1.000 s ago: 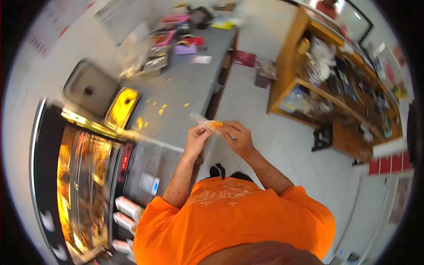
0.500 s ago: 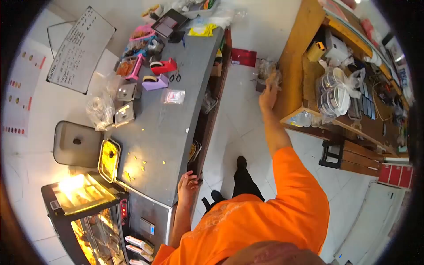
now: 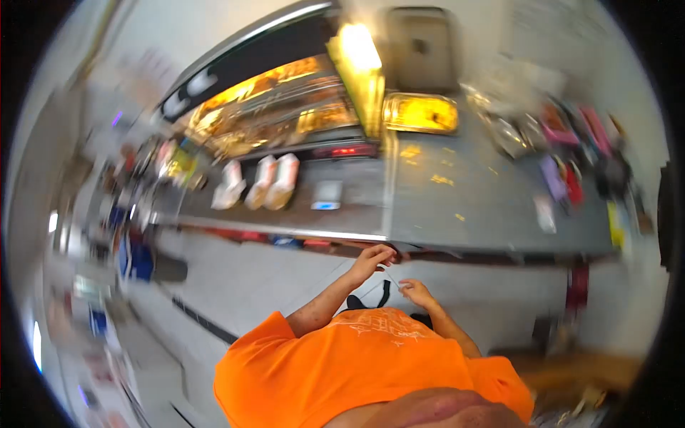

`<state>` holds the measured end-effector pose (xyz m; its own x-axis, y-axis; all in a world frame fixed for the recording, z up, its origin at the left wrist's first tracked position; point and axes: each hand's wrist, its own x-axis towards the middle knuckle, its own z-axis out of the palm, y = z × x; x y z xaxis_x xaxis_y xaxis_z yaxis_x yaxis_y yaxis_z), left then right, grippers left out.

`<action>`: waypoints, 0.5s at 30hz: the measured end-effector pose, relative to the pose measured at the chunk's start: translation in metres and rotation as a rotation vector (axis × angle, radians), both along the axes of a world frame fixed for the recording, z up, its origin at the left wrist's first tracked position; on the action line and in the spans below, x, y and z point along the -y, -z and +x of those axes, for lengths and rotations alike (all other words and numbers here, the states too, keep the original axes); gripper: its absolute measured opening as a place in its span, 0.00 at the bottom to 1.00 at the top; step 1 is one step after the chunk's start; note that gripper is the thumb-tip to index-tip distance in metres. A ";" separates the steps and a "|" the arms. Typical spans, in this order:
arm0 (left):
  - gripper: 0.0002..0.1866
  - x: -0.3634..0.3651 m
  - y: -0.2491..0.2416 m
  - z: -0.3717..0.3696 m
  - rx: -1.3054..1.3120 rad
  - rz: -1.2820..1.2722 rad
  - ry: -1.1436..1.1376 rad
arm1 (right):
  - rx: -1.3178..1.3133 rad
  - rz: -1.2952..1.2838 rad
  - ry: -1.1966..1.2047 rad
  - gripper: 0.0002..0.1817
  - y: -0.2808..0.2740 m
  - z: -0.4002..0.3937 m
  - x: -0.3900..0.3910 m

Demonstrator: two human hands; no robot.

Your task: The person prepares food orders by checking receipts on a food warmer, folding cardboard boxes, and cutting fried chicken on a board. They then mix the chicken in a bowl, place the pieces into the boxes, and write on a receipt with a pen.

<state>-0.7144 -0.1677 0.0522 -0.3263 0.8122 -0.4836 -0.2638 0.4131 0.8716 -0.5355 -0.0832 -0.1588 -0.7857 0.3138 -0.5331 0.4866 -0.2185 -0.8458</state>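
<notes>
My left hand (image 3: pixel 376 261) is in front of the counter's front edge, near its middle, with fingers loosely bent and apart and nothing seen in them. Lower and to the right, my right hand (image 3: pixel 416 291) hangs before my body, its fingers loosely apart and slightly blurred. I see nothing in it either. The grey counter (image 3: pixel 492 207) runs along in front of both hands. On it, beyond my hands, are a metal tray of yellow food (image 3: pixel 421 113) and scattered yellow crumbs (image 3: pixel 441 180). A small scale-like device (image 3: pixel 327 194) with a lit blue display lies left of the counter's seam.
A lit food warmer (image 3: pixel 278 107) stands at the back left, with several white paper packs (image 3: pixel 264 182) before it. Purple (image 3: pixel 551 178) and red tape dispensers (image 3: pixel 573 183) sit on the right. Wooden furniture (image 3: pixel 592 371) is at lower right. Pale tiled floor (image 3: pixel 235 274) lies below.
My view and body have turned left to face the counter and warmer. My right hand has come away from the clear plastic by the wooden cabinet and is now in front of my body.
</notes>
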 end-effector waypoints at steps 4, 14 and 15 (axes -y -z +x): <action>0.16 0.135 0.013 -0.086 -0.016 0.018 -0.338 | -0.319 0.225 -0.420 0.07 -0.016 -0.135 0.023; 0.16 0.415 0.023 -0.200 -0.037 0.026 -1.109 | -1.048 0.390 -0.303 0.22 -0.266 -0.592 0.165; 0.16 0.425 0.023 -0.209 -0.036 0.031 -1.149 | -0.909 0.425 -0.392 0.27 -0.303 -0.638 0.176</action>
